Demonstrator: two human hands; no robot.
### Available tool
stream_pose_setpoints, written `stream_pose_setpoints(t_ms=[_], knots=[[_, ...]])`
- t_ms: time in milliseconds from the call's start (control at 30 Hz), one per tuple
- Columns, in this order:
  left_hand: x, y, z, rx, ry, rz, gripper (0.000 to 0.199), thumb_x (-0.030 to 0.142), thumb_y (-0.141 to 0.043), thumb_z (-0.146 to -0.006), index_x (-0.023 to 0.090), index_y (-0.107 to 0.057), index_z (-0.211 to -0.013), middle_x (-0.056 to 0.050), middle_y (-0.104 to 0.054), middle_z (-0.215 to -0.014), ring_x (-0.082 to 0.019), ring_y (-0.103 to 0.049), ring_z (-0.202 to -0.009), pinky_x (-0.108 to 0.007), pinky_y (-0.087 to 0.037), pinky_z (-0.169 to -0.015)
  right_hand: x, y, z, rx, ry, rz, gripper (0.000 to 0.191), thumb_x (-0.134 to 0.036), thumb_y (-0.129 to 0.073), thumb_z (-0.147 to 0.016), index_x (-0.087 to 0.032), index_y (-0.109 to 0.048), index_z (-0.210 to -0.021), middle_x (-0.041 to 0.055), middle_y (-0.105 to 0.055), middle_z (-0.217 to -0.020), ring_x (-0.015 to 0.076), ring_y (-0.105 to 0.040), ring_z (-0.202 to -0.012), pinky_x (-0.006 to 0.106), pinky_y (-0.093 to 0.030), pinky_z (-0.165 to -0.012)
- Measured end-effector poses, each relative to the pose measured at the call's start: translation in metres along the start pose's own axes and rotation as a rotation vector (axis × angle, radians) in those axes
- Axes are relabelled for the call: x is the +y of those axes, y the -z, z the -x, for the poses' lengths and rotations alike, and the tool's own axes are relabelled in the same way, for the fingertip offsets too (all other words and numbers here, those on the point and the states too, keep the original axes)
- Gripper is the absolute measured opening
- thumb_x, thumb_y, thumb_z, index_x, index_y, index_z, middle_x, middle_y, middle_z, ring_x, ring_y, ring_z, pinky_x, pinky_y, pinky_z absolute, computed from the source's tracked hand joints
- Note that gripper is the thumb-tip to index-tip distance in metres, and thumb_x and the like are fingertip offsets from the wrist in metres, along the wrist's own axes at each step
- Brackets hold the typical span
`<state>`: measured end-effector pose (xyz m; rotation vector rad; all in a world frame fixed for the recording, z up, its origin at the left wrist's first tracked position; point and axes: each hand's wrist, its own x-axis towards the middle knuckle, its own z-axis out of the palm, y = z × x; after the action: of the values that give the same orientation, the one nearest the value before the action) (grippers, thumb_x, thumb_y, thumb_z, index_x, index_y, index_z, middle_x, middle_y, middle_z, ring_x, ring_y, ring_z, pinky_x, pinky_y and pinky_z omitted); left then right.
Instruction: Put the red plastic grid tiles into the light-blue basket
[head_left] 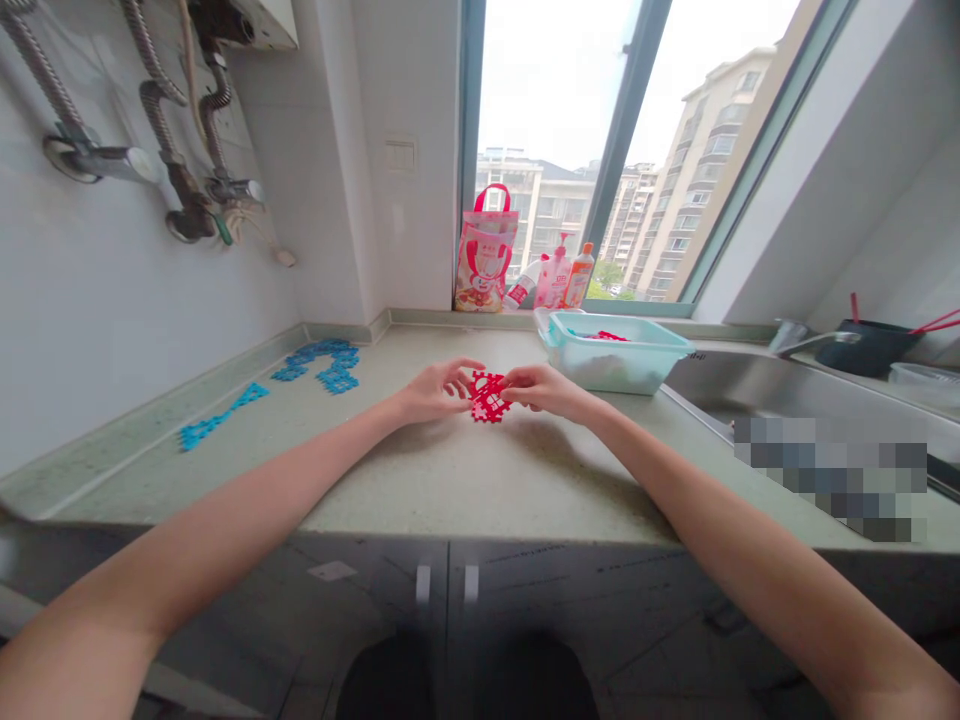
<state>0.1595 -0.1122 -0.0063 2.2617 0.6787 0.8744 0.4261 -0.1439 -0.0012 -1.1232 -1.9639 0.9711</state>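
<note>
Red interlocking pieces (488, 397) on worktop (450, 480), just in front-left of pale green tub (615, 352). Left hand (435, 388) at cluster's left edge, fingers pinching it. Right hand (546, 388) at right edge, fingers likewise closed on piece. Cluster squarely between both hands, neither nearer; no clear long axis, roughly square. More red pieces inside tub. Blue pieces (319, 362) well left of tub, near wall, untouched. Sink (757, 395) right of tub.
</note>
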Motion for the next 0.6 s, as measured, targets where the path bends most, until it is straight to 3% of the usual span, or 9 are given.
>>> stream_pose_setpoints(t_ms=[100,233,400,600], knots=[[-0.002,0.001,-0.003,0.056,0.055,0.154,0.058,0.054,-0.079,-0.080,0.015,-0.072,-0.121,-0.007,-0.077,-0.093,-0.017,-0.068,-0.079,-0.031,-0.052,-0.075,-0.001,-0.007,0.002,0.042,-0.019,-0.158,0.042,-0.053,-0.088,-0.073,-0.017,-0.073,-0.090,0.0023,-0.072,-0.075,0.0133,-0.065,-0.065,0.022,-0.051,-0.053],[-0.004,-0.002,-0.007,0.149,0.052,0.139,0.053,0.065,-0.075,-0.081,0.014,-0.080,-0.092,-0.007,-0.076,-0.084,-0.015,-0.062,-0.070,-0.028,-0.049,-0.069,0.004,-0.016,0.001,0.061,-0.003,-0.272,0.047,-0.053,-0.094,-0.068,-0.017,-0.070,-0.088,0.0038,-0.074,-0.080,0.0151,-0.071,-0.071,0.024,-0.059,-0.059],[-0.003,-0.005,-0.007,0.236,0.051,0.063,0.050,0.063,-0.074,-0.084,0.014,-0.084,-0.092,-0.005,-0.074,-0.072,-0.014,-0.058,-0.063,-0.027,-0.042,-0.061,0.011,-0.026,-0.004,0.114,0.042,-0.317,0.047,-0.051,-0.094,-0.068,-0.018,-0.066,-0.086,0.0015,-0.074,-0.078,0.0164,-0.074,-0.070,0.027,-0.063,-0.062],[0.006,-0.003,-0.003,0.287,0.108,-0.117,0.038,0.052,-0.074,-0.084,0.016,-0.087,-0.090,-0.007,-0.079,-0.079,-0.017,-0.063,-0.068,-0.029,-0.043,-0.063,0.013,-0.039,-0.009,0.245,0.074,-0.295,0.040,-0.045,-0.090,-0.071,-0.020,-0.060,-0.081,-0.0019,-0.070,-0.071,0.0164,-0.073,-0.062,0.028,-0.062,-0.058]])
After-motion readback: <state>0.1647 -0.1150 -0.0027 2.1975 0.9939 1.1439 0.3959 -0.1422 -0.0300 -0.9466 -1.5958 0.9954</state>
